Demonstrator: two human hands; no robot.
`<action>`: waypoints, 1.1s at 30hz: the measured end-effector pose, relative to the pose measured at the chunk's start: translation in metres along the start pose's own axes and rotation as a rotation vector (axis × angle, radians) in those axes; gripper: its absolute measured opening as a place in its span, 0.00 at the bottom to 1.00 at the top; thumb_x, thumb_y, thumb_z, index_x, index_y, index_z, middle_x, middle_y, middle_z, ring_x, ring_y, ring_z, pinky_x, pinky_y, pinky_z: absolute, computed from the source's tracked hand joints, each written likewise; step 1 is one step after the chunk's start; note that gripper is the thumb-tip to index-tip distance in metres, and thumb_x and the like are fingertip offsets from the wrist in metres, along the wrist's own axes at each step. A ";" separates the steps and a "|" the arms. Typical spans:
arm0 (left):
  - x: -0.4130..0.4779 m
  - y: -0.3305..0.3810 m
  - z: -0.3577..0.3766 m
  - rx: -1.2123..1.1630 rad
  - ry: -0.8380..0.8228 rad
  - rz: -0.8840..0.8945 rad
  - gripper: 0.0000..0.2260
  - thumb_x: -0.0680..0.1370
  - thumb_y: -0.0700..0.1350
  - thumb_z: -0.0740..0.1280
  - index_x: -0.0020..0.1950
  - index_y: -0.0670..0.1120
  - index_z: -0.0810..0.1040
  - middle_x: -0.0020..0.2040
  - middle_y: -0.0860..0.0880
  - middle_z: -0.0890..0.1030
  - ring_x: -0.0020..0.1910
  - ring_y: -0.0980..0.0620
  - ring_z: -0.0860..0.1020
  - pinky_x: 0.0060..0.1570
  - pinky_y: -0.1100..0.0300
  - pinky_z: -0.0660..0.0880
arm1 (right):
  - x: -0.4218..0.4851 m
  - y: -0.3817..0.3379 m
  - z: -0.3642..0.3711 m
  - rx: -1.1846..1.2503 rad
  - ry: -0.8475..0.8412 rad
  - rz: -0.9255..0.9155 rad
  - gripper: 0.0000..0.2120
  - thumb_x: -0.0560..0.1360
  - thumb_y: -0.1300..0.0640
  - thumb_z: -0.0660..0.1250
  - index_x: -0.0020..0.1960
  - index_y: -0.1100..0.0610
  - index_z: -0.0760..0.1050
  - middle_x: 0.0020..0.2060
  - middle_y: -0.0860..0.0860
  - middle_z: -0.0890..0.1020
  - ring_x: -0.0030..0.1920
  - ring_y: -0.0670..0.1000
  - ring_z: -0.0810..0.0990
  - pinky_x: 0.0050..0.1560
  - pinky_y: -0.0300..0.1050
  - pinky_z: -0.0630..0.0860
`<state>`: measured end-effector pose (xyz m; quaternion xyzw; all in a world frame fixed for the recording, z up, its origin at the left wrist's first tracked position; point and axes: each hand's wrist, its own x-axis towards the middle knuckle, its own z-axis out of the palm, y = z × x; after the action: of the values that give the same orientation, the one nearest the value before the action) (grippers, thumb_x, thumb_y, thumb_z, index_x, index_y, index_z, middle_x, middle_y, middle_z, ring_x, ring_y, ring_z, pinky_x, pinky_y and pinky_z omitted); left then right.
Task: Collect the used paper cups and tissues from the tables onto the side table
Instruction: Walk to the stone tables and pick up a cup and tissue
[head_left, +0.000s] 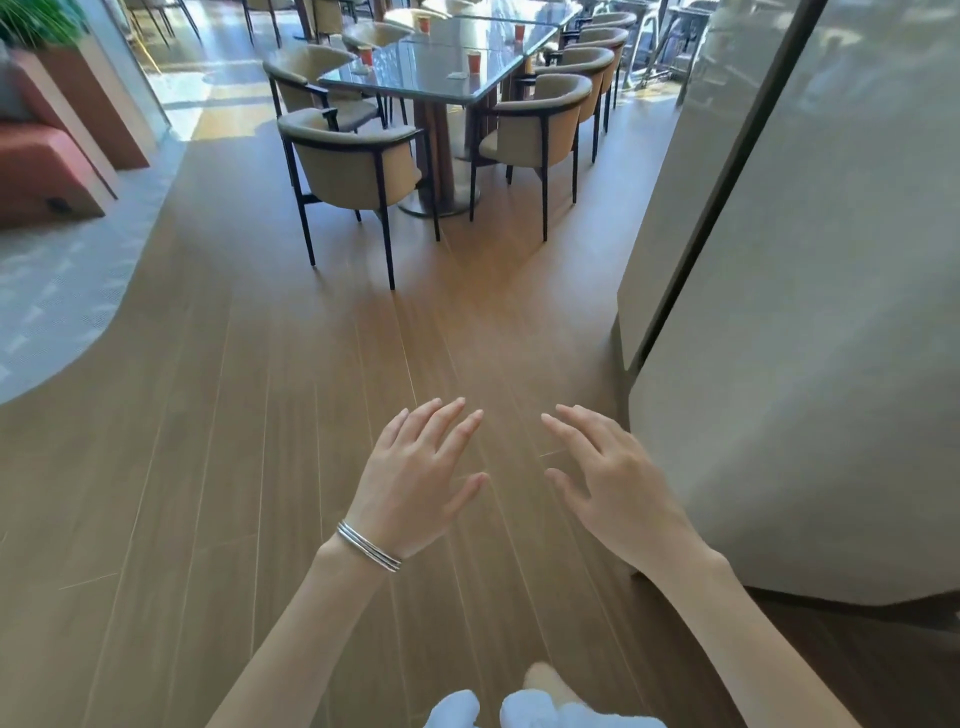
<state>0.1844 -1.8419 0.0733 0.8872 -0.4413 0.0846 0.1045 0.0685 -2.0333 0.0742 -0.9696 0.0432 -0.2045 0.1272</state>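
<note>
Several red paper cups stand on the dark glossy table (415, 78) far ahead: one (474, 62) near its right edge, one (366, 55) at its left, two more (519, 32) (424, 24) further back. A small white tissue (457, 76) lies beside the nearest cup. My left hand (410, 480), with silver bangles on the wrist, and my right hand (610, 480) hover palm-down over the wooden floor, fingers spread, holding nothing. Both are well short of the table.
Beige armchairs (353, 166) (535, 130) ring the table. A large grey pillar (779, 312) stands close on my right. A red sofa (41, 171) and a planter (88, 93) sit at the left by a grey carpet (47, 291). Wooden floor (260, 415) stretches ahead.
</note>
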 end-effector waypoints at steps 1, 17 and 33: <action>0.009 -0.007 0.006 -0.001 -0.005 -0.004 0.27 0.74 0.60 0.55 0.67 0.47 0.72 0.65 0.47 0.74 0.64 0.45 0.72 0.63 0.46 0.68 | 0.010 0.006 0.009 0.002 -0.003 -0.003 0.25 0.69 0.57 0.72 0.65 0.58 0.72 0.61 0.55 0.76 0.63 0.55 0.73 0.60 0.52 0.71; 0.262 -0.106 0.063 -0.013 -0.007 -0.117 0.26 0.74 0.60 0.56 0.67 0.48 0.73 0.64 0.47 0.75 0.63 0.45 0.73 0.62 0.45 0.69 | 0.267 0.163 0.076 -0.003 -0.108 -0.103 0.25 0.69 0.56 0.73 0.64 0.57 0.72 0.61 0.55 0.76 0.61 0.56 0.75 0.59 0.51 0.71; 0.447 -0.207 0.134 -0.028 -0.065 -0.105 0.26 0.74 0.60 0.56 0.67 0.48 0.72 0.64 0.47 0.75 0.63 0.46 0.73 0.61 0.46 0.71 | 0.444 0.270 0.155 -0.016 -0.145 -0.062 0.25 0.71 0.54 0.70 0.66 0.56 0.69 0.64 0.55 0.73 0.66 0.56 0.69 0.62 0.57 0.70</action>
<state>0.6241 -2.0974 0.0295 0.9098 -0.3985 0.0442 0.1068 0.5281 -2.3182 0.0371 -0.9837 0.0056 -0.1374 0.1157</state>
